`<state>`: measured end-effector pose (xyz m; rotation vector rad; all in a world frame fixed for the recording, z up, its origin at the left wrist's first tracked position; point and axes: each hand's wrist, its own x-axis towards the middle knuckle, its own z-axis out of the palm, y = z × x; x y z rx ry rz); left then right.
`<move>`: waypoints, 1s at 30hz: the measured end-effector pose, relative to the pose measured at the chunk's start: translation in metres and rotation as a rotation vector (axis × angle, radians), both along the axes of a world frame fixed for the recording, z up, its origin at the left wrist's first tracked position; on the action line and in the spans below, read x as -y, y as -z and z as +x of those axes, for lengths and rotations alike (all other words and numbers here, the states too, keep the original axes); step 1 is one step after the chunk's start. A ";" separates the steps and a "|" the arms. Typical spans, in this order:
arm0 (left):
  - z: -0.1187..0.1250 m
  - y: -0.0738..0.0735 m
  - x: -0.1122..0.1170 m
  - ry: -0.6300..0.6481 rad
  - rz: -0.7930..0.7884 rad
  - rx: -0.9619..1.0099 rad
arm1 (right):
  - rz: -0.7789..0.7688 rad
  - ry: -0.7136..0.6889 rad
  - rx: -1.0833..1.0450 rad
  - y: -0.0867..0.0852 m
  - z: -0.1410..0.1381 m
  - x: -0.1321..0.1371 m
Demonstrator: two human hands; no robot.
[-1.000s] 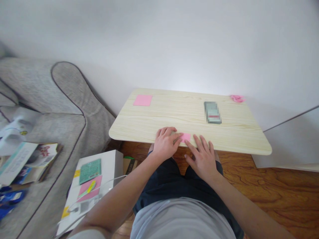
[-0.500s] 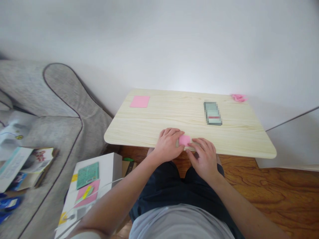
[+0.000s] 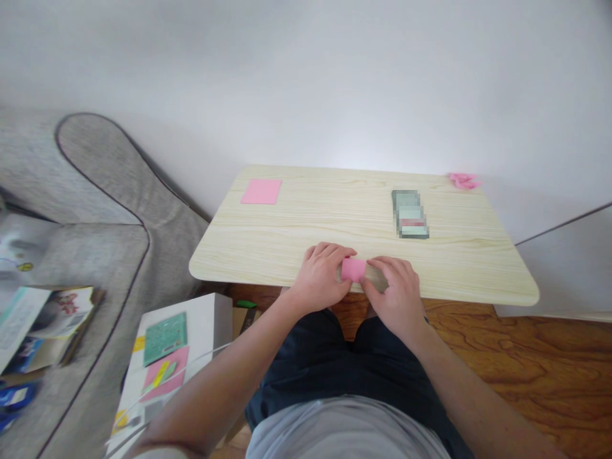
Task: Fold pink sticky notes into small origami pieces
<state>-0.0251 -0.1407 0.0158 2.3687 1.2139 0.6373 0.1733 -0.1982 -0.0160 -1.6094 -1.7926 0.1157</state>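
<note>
A small pink piece of paper lies at the near edge of the pale wooden table, between my two hands. My left hand grips its left side, with thumb and forefinger at the corners. On the opposite side, my right hand pinches the paper's right edge between thumb and fingertips. Farther back on the left rests a flat pink square sheet. A folded pink paper shape sits at the far right corner.
A blurred-out phone-like object lies on the table, right of centre. To the left stand a white box bearing a green mat and pink paper, and a grey sofa with books. A white wall rises behind the table.
My right hand has come into contact with the paper's right edge, and the paper now shows more squarely between both hands. The view has shifted slightly.
</note>
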 end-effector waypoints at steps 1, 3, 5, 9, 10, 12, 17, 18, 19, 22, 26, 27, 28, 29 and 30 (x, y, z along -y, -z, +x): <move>0.000 0.000 -0.001 0.005 -0.001 0.009 | -0.016 0.008 0.000 -0.001 0.001 -0.003; 0.000 0.001 -0.002 0.017 0.002 0.025 | -0.039 0.006 -0.018 -0.002 0.001 -0.009; 0.000 0.002 -0.002 0.027 0.012 0.038 | -0.056 -0.025 -0.049 -0.003 0.002 -0.013; 0.002 0.004 -0.004 0.011 0.046 0.068 | -0.049 -0.134 -0.098 -0.006 0.001 -0.015; 0.003 0.005 -0.004 0.005 0.053 0.080 | -0.033 -0.152 -0.098 -0.007 0.001 -0.014; 0.004 0.008 -0.005 -0.003 0.066 0.105 | -0.003 -0.172 -0.074 -0.008 0.000 -0.012; 0.003 0.016 -0.009 0.008 0.086 0.119 | 0.001 -0.196 0.057 -0.007 0.002 -0.007; 0.002 0.017 -0.010 0.011 0.081 0.119 | -0.004 -0.200 0.076 -0.007 0.003 -0.007; 0.001 0.018 -0.011 0.015 0.074 0.122 | -0.009 -0.203 0.089 -0.006 0.003 -0.006; -0.003 0.020 -0.012 0.031 0.052 0.144 | -0.016 -0.200 0.102 -0.005 0.004 -0.006; -0.004 0.019 -0.011 0.044 0.009 0.224 | -0.006 -0.211 0.079 -0.004 0.003 -0.008; -0.004 0.018 -0.010 0.040 -0.010 0.256 | 0.003 -0.223 0.057 -0.004 0.002 -0.009; -0.004 0.016 -0.010 0.033 -0.035 0.293 | 0.010 -0.234 0.023 -0.005 0.001 -0.010; -0.004 0.014 -0.010 0.022 -0.064 0.337 | 0.009 -0.241 -0.024 -0.006 0.000 -0.011; -0.004 0.012 -0.010 0.007 -0.097 0.387 | -0.004 -0.240 -0.088 -0.008 -0.001 -0.011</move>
